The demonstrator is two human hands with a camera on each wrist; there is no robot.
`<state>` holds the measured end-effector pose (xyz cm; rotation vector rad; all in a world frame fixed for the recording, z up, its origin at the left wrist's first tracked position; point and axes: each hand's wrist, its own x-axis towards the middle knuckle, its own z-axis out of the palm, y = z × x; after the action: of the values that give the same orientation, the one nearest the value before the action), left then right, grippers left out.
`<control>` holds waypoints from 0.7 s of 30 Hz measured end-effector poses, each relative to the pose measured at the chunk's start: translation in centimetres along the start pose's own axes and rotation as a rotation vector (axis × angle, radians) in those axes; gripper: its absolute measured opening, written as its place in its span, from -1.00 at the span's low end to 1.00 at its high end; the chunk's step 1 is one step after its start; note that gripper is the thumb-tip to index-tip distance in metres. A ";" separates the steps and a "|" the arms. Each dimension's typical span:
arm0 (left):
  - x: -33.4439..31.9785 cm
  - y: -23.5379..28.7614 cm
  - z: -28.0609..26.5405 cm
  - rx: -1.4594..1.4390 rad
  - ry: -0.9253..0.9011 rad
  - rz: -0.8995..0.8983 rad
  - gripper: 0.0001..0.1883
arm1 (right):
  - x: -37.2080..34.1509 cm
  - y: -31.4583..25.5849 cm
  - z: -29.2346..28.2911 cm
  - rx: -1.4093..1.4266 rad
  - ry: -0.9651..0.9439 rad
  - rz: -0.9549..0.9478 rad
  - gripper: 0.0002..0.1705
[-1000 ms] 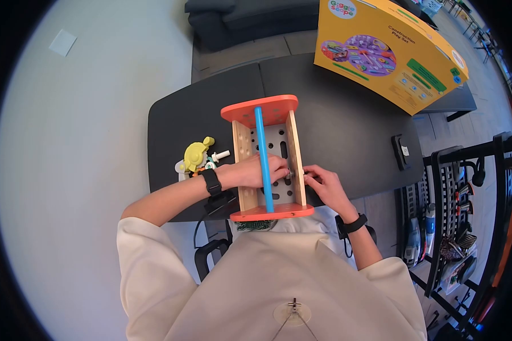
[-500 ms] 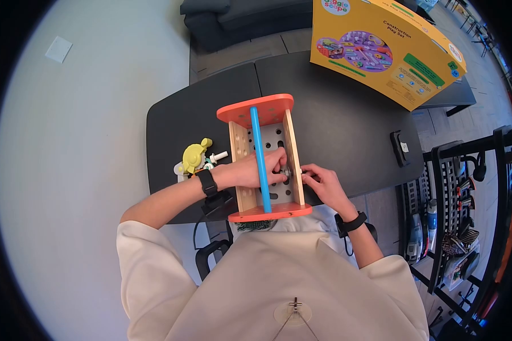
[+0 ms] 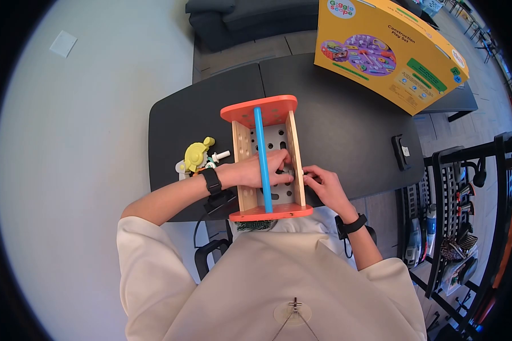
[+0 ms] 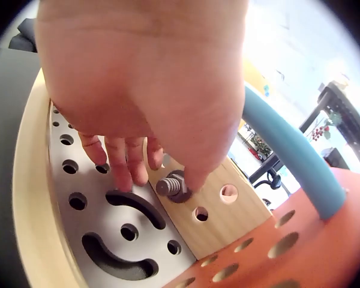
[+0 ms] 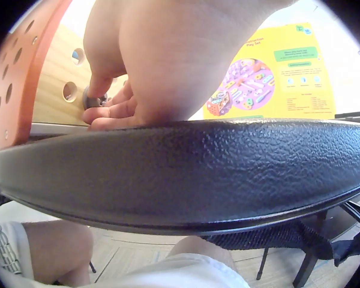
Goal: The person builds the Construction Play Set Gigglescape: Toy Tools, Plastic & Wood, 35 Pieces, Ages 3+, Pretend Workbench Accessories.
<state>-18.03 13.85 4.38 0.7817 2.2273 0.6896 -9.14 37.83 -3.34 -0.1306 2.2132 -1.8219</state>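
A toy toolbox with orange end panels [image 3: 271, 213], wooden sides and a blue handle bar [image 3: 263, 153] stands at the table's near edge. My left hand [image 3: 261, 170] reaches under the bar into it. Its thumb touches a grey hex nut [image 4: 181, 187] on a threaded grey bolt [image 4: 167, 186], which pokes inward through the right wooden side [image 4: 219, 219]. The other fingers hang apart from the nut, over the grey perforated floor [image 4: 108, 222]. Outside that side, my right hand [image 3: 325, 186] pinches the bolt's round grey head [image 5: 93, 99], partly hidden by the fingers.
Left of the toolbox lie a yellow toy piece [image 3: 196, 154] and a white toy bolt [image 3: 221, 155]. A large yellow play-set box [image 3: 381, 57] stands at the back right. A black device [image 3: 401, 152] lies near the table's right edge, by a black rack [image 3: 452, 216].
The left hand's fingers have spread away from the nut, leaving the thumb on it. The right hand keeps its place at the outer side.
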 end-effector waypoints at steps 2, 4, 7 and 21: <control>0.2 -0.1 0.0 -0.001 -0.065 -0.076 -0.59 | 0.0 0.0 0.0 0.002 0.005 -0.013 -0.67; 0.7 -1.3 0.7 0.121 -0.095 0.037 -0.57 | 0.0 -0.3 0.0 -0.001 0.002 -0.004 -0.67; 0.4 -1.1 0.4 0.006 -0.077 0.054 -0.55 | 0.0 -0.2 -0.1 -0.012 -0.002 0.008 -0.67; 0.7 -0.5 0.7 -0.004 -0.099 -0.072 -0.62 | -0.1 -0.6 -0.1 -0.003 -0.005 -0.001 -0.67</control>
<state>-18.08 14.17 3.38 0.7148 2.1530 0.6070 -9.13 37.84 -2.77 -0.1370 2.2129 -1.8166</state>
